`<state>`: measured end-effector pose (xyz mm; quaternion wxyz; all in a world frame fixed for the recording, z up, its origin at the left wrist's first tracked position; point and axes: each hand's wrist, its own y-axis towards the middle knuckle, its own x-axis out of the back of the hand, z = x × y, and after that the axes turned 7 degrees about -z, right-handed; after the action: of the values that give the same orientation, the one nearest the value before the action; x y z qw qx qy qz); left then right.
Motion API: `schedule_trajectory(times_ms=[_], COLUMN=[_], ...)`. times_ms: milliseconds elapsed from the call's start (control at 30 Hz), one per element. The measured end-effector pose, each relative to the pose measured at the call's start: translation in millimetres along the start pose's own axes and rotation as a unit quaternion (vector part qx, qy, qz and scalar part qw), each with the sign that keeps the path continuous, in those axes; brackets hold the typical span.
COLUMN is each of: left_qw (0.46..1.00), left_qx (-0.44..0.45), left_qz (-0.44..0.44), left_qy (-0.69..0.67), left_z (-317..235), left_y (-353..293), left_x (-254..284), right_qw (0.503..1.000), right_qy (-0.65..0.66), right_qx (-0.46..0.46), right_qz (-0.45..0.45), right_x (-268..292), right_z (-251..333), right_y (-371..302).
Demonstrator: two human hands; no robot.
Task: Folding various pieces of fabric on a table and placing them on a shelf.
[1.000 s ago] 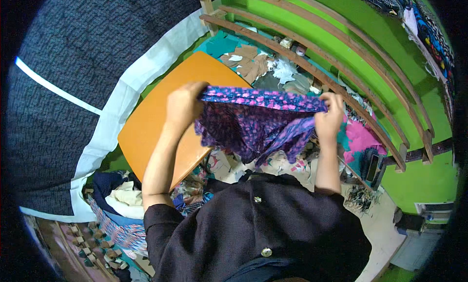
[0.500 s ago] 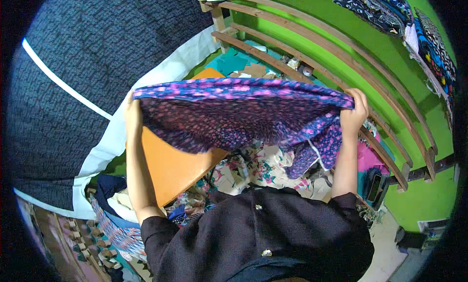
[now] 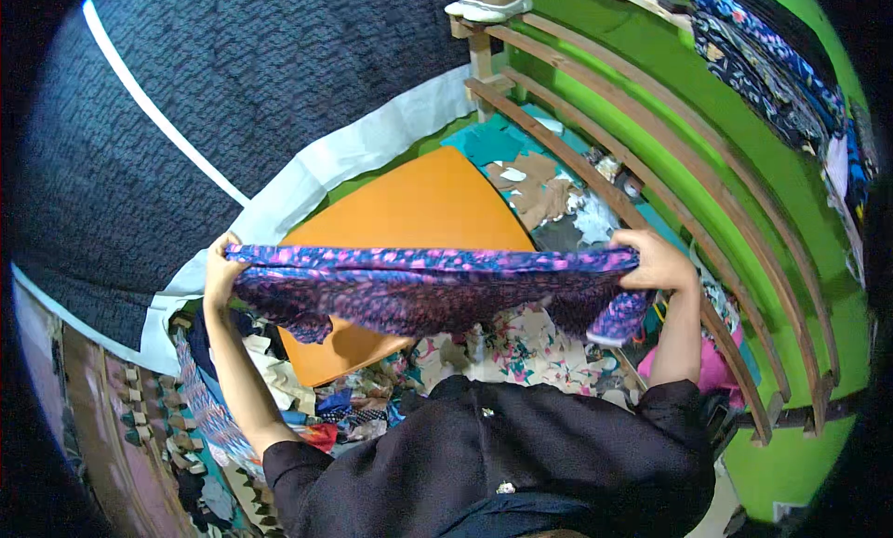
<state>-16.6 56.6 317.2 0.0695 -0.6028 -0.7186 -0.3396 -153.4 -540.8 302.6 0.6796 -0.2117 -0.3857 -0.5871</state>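
Purple floral cloth [image 3: 437,282], stretched between left grip [image 3: 220,272] and right grip [image 3: 657,262], each pinching an end

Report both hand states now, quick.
Left hand: closed on one end of the blue-and-pink patterned cloth.
Right hand: closed on the same cloth's other end.

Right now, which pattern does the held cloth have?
The cloth: pink patches on blue, clearest in the head view.
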Motion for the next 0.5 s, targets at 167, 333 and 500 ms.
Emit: schedule_trajectory(times_ms=[167, 333, 500], left_qw=[0.986, 0.948, 0.956], left_qx=[0.003, 0.002, -0.038], left_qz=[-0.162, -0.143, -0.071], left_qy=[-0.029, 0.285, 0.281], left_z=[28.2, 85.0, 99.9], left_y=[24.3, 49.7, 68.7], left_x=[64.9, 61.8, 7.2], right_qw=[0.943, 0.973, 0.991], right_qy=[-0.090, -0.070, 0.071], right_qx=[0.003, -0.050, -0.088], right_qz=[-0.321, -0.216, -0.076], right_x=[20.2, -3.8, -160.7], right_z=[14.4, -34.9, 8.8], right_y=[62.5, 155.7, 228.2])
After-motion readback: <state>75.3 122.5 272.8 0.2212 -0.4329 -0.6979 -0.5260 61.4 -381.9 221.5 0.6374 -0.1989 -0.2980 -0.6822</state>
